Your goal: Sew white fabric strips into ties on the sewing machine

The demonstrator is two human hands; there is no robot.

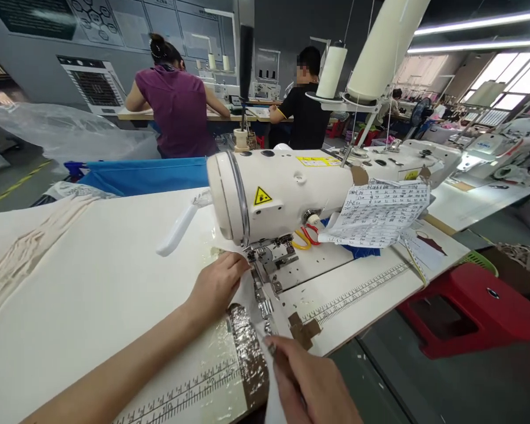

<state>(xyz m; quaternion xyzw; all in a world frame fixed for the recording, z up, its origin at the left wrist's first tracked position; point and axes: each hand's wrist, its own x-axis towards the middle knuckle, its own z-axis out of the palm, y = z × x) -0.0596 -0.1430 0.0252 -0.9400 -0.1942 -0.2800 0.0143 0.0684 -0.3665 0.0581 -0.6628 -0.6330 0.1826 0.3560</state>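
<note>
A white sewing machine (pixel 276 191) stands on the white table, its needle area and presser foot (pixel 252 257) low at the left end. Beside the foot, my left hand (pixel 218 281) is closed, fingertips pressed together at the edge of white fabric. A strip of white fabric (pixel 272 394) runs from the table's front edge up to a metal guide (pixel 263 303) in front of the foot. My right hand (pixel 311 380), nearer to me, pinches this strip between thumb and fingers just below the guide. Its lower fingers are partly hidden.
Scissors with red and yellow handles (pixel 307 237) lie behind the needle area. A handwritten sheet (pixel 375 212) hangs on the machine. Cream fabric (pixel 22 259) lies at left, a red stool (pixel 477 306) stands right. Two people sit at machines ahead.
</note>
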